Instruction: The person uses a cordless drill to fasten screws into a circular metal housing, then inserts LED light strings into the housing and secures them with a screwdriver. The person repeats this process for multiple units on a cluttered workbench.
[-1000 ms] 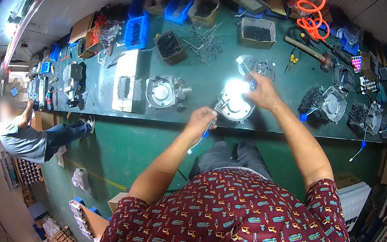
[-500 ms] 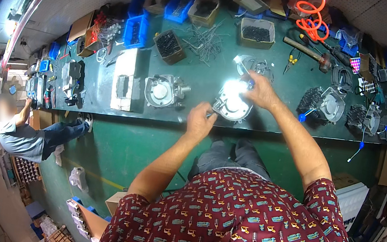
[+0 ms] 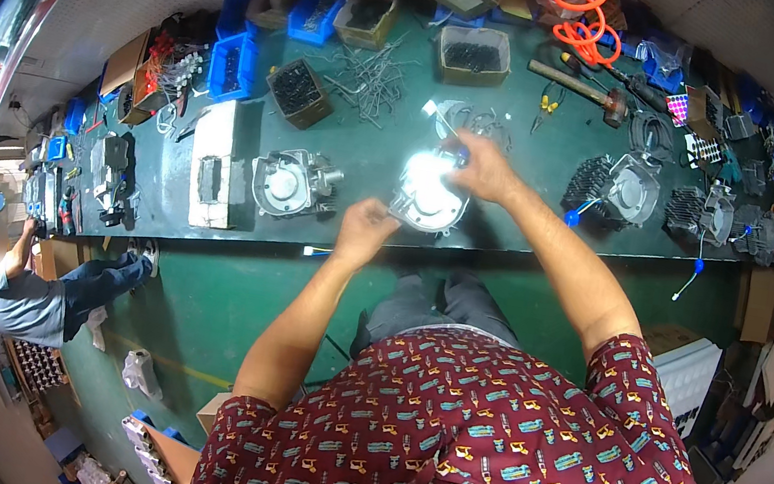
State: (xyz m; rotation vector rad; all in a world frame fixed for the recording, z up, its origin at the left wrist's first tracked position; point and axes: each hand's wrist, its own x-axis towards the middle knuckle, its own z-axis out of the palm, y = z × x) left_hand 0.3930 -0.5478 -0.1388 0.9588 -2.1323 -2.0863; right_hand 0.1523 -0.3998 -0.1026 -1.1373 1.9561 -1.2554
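Note:
A round cast-metal housing [image 3: 432,211] lies near the table's front edge, its upper part washed out by glare. My right hand [image 3: 488,169] is closed at its upper right side around a small tool with a dark blue grip [image 3: 462,156]; the tool's working end is lost in the glare. At the housing's lower left rim, the fingers of my left hand [image 3: 367,229] are pinched together, and what is between them is hidden. A small white wire connector [image 3: 315,252] shows beside that hand at the table edge. A similar housing [image 3: 286,183] sits to the left.
A white block-shaped box [image 3: 217,129] stands further left. Behind are bent metal rods [image 3: 372,78], a carton of dark small parts [image 3: 474,56], blue bins [image 3: 232,65], a mallet [image 3: 578,88] and pliers [image 3: 547,108]. More housings [image 3: 630,191] lie right. A co-worker [image 3: 29,297] is far left.
My view has shifted, so the whole scene sits further left and slightly tilted. Both hands stay at the housing. The white connector now shows beside my left hand.

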